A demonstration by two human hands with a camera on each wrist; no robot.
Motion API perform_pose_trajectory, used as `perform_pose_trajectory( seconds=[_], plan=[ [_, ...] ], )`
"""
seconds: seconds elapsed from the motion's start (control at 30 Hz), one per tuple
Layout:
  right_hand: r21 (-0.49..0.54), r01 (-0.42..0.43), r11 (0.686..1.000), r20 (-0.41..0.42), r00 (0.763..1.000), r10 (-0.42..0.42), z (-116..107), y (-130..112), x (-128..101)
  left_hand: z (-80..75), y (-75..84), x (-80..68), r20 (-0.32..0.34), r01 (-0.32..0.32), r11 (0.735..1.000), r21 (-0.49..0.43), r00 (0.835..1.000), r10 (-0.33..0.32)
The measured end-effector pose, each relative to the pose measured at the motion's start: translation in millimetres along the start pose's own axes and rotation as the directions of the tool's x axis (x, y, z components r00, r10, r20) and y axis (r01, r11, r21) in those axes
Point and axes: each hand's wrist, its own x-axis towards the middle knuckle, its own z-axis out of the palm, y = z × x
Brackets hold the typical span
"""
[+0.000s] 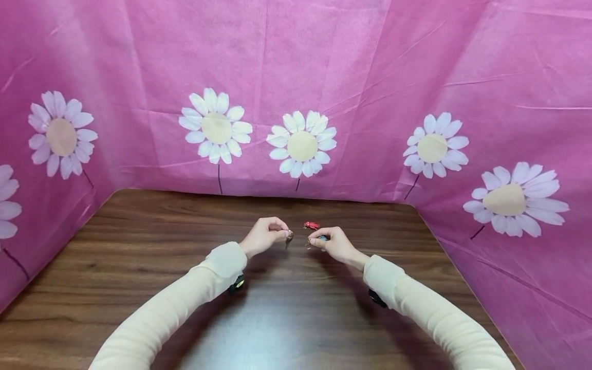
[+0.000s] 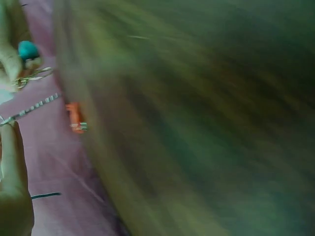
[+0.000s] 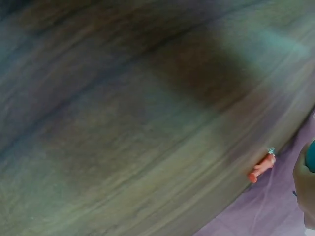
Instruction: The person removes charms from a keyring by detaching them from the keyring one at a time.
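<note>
My left hand [image 1: 264, 236] pinches a thin silvery chain [image 2: 37, 105] between thumb and fingertips; in the head view a small brownish piece [image 1: 289, 239] hangs there. Across a narrow gap, my right hand [image 1: 341, 245] holds a small teal-blue object [image 2: 28, 50] with gold-coloured metal links [image 2: 35, 76] at its end. What the teal object is cannot be made out. Just beyond both hands a small red figure-shaped charm [image 1: 312, 225] lies on the table, a bit of metal at one end. The right wrist view shows that charm [image 3: 262, 167] and only an edge of the hand.
The brown wood-grain table [image 1: 152, 241] runs under both forearms. A pink cloth [image 1: 296, 61] printed with white daisies stands round its back and sides. Light reflects off the table's near middle.
</note>
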Motion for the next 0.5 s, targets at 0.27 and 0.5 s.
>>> perform_pose_trajectory(
  seconds=[0.27, 0.5],
  plan=[
    [-0.089, -0.024, 0.996, 0.01, 1.0, 0.025, 0, 17, 9, -10.1, -23.5, 11.0, -0.014, 0.028, 0.993, 0.111, 1.0, -0.026],
    [-0.107, -0.043, 0.993, 0.018, 0.999, 0.045, -2, 32, 14, -27.9, -39.5, 20.5, -0.065, 0.06, 0.937, 0.343, 0.997, -0.04]
  ],
)
